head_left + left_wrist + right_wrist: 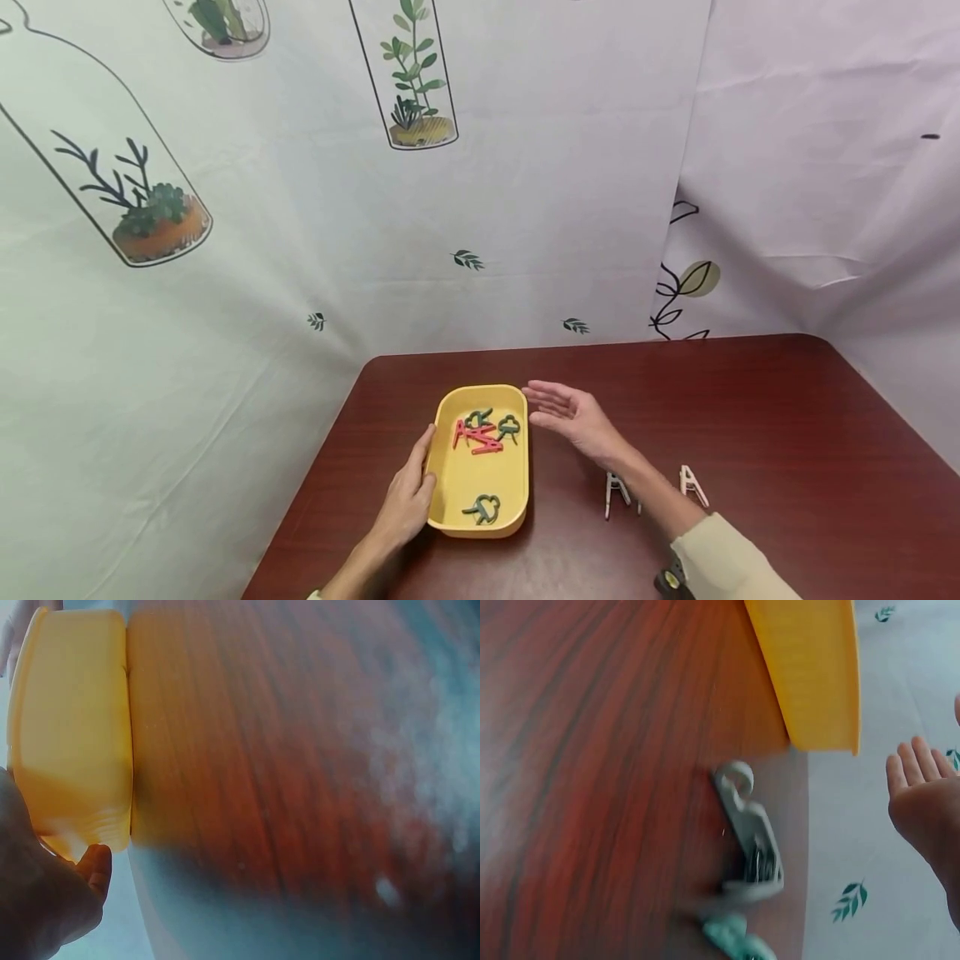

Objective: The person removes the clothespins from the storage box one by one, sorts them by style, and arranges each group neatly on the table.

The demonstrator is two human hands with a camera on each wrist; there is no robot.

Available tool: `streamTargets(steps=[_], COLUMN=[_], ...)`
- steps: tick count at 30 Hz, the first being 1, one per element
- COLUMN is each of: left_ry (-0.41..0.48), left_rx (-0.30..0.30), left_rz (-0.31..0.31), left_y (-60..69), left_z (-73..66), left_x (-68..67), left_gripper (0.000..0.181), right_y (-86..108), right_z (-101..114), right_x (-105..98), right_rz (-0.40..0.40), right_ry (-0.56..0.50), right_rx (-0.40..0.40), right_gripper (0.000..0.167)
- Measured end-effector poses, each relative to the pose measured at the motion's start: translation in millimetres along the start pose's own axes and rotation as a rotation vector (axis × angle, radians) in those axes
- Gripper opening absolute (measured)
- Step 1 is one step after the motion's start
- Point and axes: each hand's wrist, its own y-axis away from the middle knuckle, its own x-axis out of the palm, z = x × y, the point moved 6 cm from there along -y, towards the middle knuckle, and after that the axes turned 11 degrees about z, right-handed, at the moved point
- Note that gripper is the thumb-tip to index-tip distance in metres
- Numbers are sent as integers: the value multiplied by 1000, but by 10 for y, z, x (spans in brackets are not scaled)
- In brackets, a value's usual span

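A yellow tray [480, 483] stands on the table, its long side running away from me. My left hand [405, 500] holds its left side, the thumb by the rim and the fingers along the outer wall; in the left wrist view a fingertip [96, 866] rests on that wall. Inside lie pink clothespins [480, 437] in a cluster and green plant clips [486, 508], two beside the pins and one at the near end. My right hand [581, 425] is by the tray's far right corner, fingers extended, with nothing in it.
On the table to the right lie white clothespins [692, 485], one partly behind my right forearm. A dark object with a yellow spot [667, 581] is partly covered by the sleeve. The right wrist view shows a blurred green clip [739, 939]. A printed cloth [525, 208] hangs behind.
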Motion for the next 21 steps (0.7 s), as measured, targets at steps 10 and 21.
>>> streamTargets(steps=[10, 21], left_ry=[-12, -39], left_rx=[-1, 41], left_rz=[2, -22], left_y=[0, 5], left_z=[-3, -6], left_x=[8, -3], left_gripper=[73, 75], right_y=[-220, -342], right_z=[-114, -93], right_x=[390, 756], right_rz=[237, 495], right_ry=[29, 27], right_rx=[46, 133], right_gripper=[66, 56])
